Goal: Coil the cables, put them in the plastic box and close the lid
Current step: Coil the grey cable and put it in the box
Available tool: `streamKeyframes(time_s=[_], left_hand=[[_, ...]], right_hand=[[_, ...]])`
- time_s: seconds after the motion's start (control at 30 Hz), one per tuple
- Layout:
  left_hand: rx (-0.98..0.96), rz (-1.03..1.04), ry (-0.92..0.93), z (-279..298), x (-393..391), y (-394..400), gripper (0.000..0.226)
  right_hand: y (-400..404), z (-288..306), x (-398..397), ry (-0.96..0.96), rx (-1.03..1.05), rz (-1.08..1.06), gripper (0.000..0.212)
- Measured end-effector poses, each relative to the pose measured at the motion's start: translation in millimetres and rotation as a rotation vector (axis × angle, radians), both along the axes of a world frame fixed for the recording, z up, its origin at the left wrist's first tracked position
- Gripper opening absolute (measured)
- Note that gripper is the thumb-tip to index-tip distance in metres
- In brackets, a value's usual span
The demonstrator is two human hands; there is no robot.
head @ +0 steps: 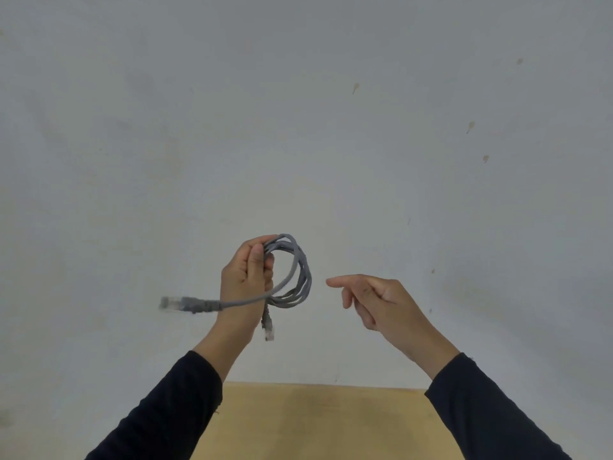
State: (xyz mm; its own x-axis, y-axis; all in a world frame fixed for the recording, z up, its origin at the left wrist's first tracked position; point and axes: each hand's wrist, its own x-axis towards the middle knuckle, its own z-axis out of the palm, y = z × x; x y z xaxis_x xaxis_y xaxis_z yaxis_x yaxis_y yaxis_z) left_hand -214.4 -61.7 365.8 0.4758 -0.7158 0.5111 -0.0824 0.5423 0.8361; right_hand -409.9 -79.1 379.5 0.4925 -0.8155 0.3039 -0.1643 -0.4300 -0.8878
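Two hands are raised in front of a pale grey wall (298, 111), above the far edge of a light wooden surface (315, 423) that fills the bottom centre of the view. Both forearms wear dark sleeves (159, 416).

Left hand (247, 273): closed in a fist around one side of a grey network cable (303, 270), which is wound into several roughly circular loops. The fingers (257, 260) wrap the bundled strands at the left part of the coil; the rest of the ring stands clear to the right of the fist, held upright in the air and touching nothing else. One loose end leaves the bottom of the coil, crosses in front of the left wrist and sticks out to the left, ending in a clear plug (170, 303) that appears blurred. The other end hangs straight down below the fist beside the wrist and ends in a second plug (268, 332).

Right hand (374, 302): empty and loosely open, with the index finger (338, 281) pointing left toward the coil and the remaining fingers half curled beneath it. It is near the coil without touching it; a gap of bare wall shows between them.

The cable is held above the surface, not resting on it.
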Motion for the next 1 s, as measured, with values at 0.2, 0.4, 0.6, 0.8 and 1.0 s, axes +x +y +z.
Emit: streamKeyframes(time_s=[0.2,0.4,0.6,0.8,1.0], left_hand=[[0.035,0.108,-0.317,-7.6,-7.9,-2.2,0.027],[0.045,0.141,-0.309,-7.1,-1.3,-6.9,0.028],[0.066,-0.01,0.088,1.3,7.5,-12.6,0.032],[0.106,-0.227,0.186,-3.7,-15.3,-9.5,0.03],[0.122,-0.266,0.174,-15.9,-35.3,-13.9,0.029]], right_hand=[[0.9,6.2,19.8,-0.221,0.131,0.092,0.049],[-10.1,-1.5,14.9,-0.158,0.094,0.092,0.026],[-26.2,-6.6,-3.2,0.077,0.02,0.0,0.023],[-39.9,0.4,2.2,-0.266,-0.039,-0.292,0.019],[-46.8,-14.3,22.9,-0.478,0.105,-0.307,0.017]])
